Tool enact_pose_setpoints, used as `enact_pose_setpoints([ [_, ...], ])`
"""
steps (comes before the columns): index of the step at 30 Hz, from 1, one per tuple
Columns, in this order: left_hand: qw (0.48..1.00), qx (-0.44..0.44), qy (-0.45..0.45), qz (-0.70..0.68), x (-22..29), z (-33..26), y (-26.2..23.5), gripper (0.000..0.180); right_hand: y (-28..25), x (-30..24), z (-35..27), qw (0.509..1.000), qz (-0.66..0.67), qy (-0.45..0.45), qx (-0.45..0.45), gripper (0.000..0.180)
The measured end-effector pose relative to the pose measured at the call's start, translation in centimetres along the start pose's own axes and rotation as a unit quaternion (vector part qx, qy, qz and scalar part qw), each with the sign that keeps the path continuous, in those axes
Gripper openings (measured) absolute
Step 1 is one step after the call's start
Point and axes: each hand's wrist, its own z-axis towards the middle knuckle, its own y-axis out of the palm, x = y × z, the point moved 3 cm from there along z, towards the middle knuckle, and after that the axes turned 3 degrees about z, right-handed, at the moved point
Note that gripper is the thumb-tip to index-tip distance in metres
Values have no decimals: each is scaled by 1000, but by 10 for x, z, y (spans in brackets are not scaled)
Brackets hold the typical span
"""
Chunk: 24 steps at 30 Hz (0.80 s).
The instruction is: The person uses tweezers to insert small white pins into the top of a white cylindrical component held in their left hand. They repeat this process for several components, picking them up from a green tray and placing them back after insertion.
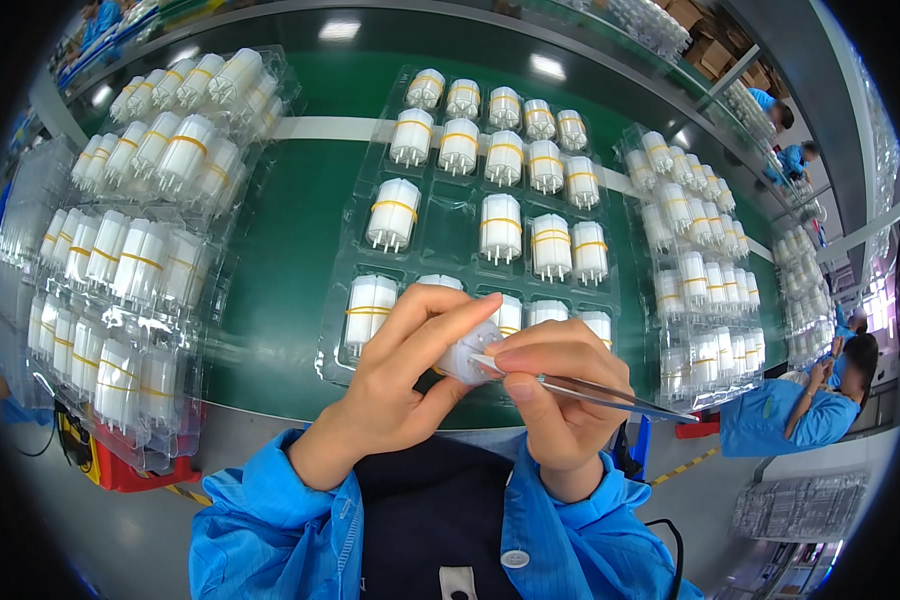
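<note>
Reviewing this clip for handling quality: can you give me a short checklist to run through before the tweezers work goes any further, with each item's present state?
1. Left hand has the white cylindrical part gripped between its fingers: ok.
2. Right hand pinches the metal tweezers near their tip end: ok.
3. Tweezer tip meets the part's end face: ok, it touches there; what it grips, cannot tell.
4. Clear tray in front sits flat on the green surface, parts upright in their pockets: ok.
5. Free pocket in that tray for the held part: cannot tell, the hands cover the near row.
6. Stacked trays at left stand clear of both hands: ok.
</note>
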Motion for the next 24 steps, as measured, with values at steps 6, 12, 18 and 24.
enact_pose_setpoints([
  [6, 1000, 3, -7, -5, -1, -1, 0, 69, 3, -4, 4, 999, -38, -36, -14, 16],
  [12, 1000, 5, -4, 10, -1, -2, 1, 63, -1, -10, 13, 998, -7, 18, -51, 14],
  [18, 996, 59, 64, 9, -6, -2, 4, 59, 2, -5, -5, 986, 146, 52, 55, 15],
  [24, 996, 42, 69, 28, -4, -4, 4, 71, 5, 7, -5, 990, 115, 54, 65, 17],
])
